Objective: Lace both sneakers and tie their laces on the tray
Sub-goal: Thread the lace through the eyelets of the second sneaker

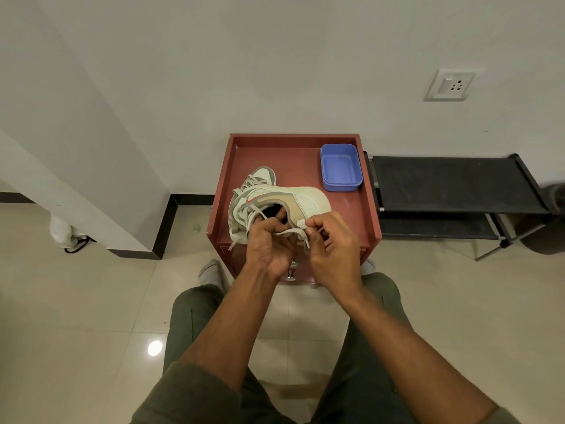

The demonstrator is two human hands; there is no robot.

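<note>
Two pale grey-and-cream sneakers lie on the red-brown tray. The near sneaker lies on its side with its opening toward me. The far sneaker sits behind it at the left, laced. My left hand grips the near sneaker's collar and a stretch of flat grey lace. My right hand pinches the same lace near its end, beside the heel tab. A loose lace end hangs over the tray's front edge at the left.
An empty blue plastic box stands at the tray's back right corner. The tray tops a small red cabinet against the wall. A black shoe rack stands to the right. My knees flank the cabinet on the tiled floor.
</note>
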